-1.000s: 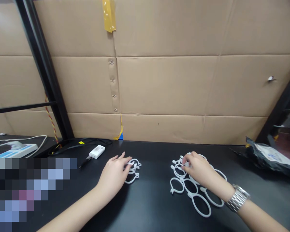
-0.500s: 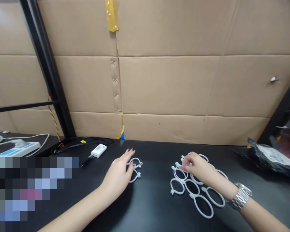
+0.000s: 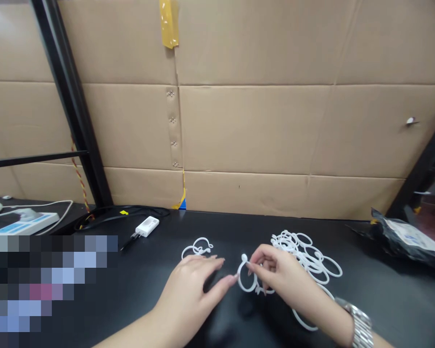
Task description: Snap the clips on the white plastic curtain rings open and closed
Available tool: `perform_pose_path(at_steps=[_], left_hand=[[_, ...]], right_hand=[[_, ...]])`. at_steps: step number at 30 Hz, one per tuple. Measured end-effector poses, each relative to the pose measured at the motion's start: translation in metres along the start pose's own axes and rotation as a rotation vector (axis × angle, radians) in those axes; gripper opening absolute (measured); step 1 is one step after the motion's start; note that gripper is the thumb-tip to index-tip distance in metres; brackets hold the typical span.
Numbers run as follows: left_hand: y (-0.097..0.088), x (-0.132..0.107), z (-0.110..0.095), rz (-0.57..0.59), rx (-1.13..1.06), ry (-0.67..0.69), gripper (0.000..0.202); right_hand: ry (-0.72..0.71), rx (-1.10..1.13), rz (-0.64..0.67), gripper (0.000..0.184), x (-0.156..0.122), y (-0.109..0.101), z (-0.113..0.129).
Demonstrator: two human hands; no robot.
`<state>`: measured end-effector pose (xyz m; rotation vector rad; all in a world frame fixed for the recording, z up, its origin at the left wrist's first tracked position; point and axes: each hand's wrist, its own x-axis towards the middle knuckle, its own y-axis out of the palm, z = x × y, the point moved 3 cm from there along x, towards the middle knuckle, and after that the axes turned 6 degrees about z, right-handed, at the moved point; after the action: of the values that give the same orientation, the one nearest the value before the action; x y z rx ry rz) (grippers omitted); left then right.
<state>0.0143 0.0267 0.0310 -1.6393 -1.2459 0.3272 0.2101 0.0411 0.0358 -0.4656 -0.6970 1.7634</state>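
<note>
My right hand (image 3: 279, 278), with a metal watch (image 3: 360, 324) on the wrist, pinches a white plastic ring (image 3: 245, 280) just above the black table (image 3: 217, 319). Stretched toward it, my left hand (image 3: 194, 287) has its fingers apart, one fingertip touching the ring's left edge. Behind my right hand lies a pile of several white rings (image 3: 304, 253). A small cluster of white rings (image 3: 197, 247) rests beyond my left hand.
A white adapter (image 3: 147, 225) with a black cable lies at the back left, near a black frame post (image 3: 72, 106). A power strip (image 3: 21, 223) sits far left. A dark plastic bag (image 3: 406, 237) lies at the right. Cardboard sheets (image 3: 257, 121) wall off the back.
My right hand lifted one ring from the pile and brought it left toward the middle. My left hand left the small cluster and moved right to meet it.
</note>
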Motion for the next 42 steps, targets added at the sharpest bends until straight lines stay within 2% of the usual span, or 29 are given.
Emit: perform_pose_path(at_steps=[5, 8, 10, 15, 19, 22, 26, 31, 36, 42], left_hand=[[0.005, -0.002, -0.006, -0.042, -0.022, 0.097, 0.016], [0.011, -0.002, -0.004, -0.03, -0.01, 0.137, 0.02], [0.012, -0.003, -0.001, -0.043, 0.008, 0.158, 0.024], [0.012, -0.003, 0.005, -0.125, 0.035, 0.173, 0.024], [0.013, -0.003, 0.006, -0.174, 0.017, 0.21, 0.024], [0.013, -0.003, 0.005, -0.196, 0.044, 0.242, 0.021], [0.015, -0.003, 0.002, -0.135, 0.041, 0.233, 0.022], [0.015, -0.003, -0.001, -0.047, -0.037, 0.194, 0.024], [0.015, -0.004, -0.003, -0.022, -0.107, 0.175, 0.027], [0.012, -0.008, -0.007, -0.073, -0.113, 0.347, 0.024]], right_hand=[[-0.064, 0.095, 0.011, 0.013, -0.01, 0.02, 0.013], [-0.083, 0.175, 0.03, 0.012, -0.01, 0.03, 0.012], [-0.074, 0.304, 0.052, 0.011, -0.008, 0.035, 0.009], [0.028, 0.662, 0.211, 0.029, -0.004, 0.045, 0.004], [0.064, 0.82, 0.301, 0.023, -0.006, 0.05, 0.006], [0.067, 0.804, 0.257, 0.019, -0.007, 0.051, 0.008], [0.052, 0.816, 0.216, 0.016, -0.009, 0.052, 0.012], [0.04, 1.044, 0.379, 0.021, -0.014, 0.057, 0.019], [-0.037, 1.067, 0.508, 0.033, -0.014, 0.066, 0.02], [-0.06, 0.981, 0.538, 0.035, -0.014, 0.068, 0.015]])
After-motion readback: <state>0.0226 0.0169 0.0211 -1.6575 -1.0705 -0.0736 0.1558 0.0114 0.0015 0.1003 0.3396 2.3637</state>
